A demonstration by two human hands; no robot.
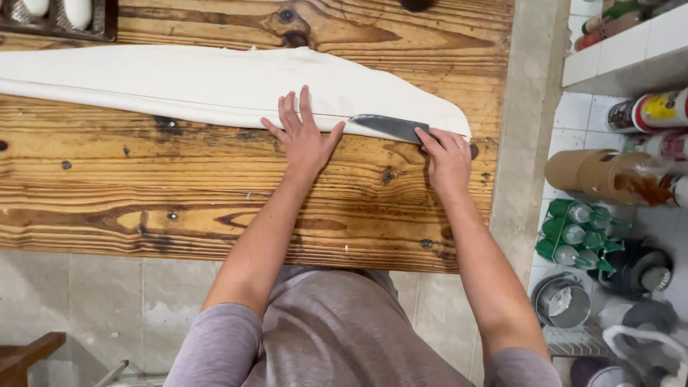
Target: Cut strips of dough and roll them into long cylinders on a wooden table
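A long flat sheet of pale dough (193,82) lies across a wooden table (143,193). My left hand (303,136) rests flat with spread fingers on the dough's near edge. My right hand (448,159) grips the handle of a large knife (390,127), whose dark blade lies along the dough's near edge between my two hands. The handle is hidden in my fist.
A dark tray (57,21) with pale dough pieces sits at the table's far left corner. Right of the table are white shelves (631,57) with bottles, cans, green bottles (577,236) and metal pots (562,301). A wooden piece (25,355) shows at lower left.
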